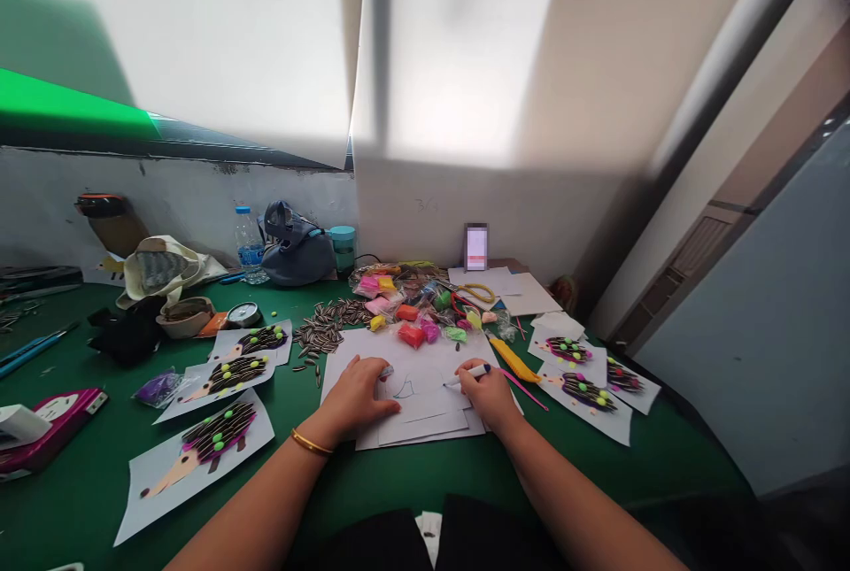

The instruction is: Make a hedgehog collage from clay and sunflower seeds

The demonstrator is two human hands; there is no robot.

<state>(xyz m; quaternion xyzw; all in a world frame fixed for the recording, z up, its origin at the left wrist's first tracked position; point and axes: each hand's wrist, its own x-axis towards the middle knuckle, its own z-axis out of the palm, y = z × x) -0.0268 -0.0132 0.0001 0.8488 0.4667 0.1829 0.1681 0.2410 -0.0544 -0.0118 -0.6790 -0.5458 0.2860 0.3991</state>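
White sheets of paper (425, 431) lie stacked in front of me, with a few thin blue lines drawn on the top one. Pressed near the left side of the sheets, my left hand (355, 398) has its thumb spread from its bent fingers. A small pale bluish thing shows at its fingertips; I cannot make out what it is. My right hand (488, 396) grips a white marker (475, 371) with a dark blue end, its tip touching the paper.
Behind the paper lie sunflower seeds (325, 327), bagged coloured clay (412, 335), scissors (479, 292) and a phone (476, 248). A yellow cutter (514, 360) sits to the right. Hedgehog pictures (216, 443) flank both sides. A water bottle (250, 252) stands at the back.
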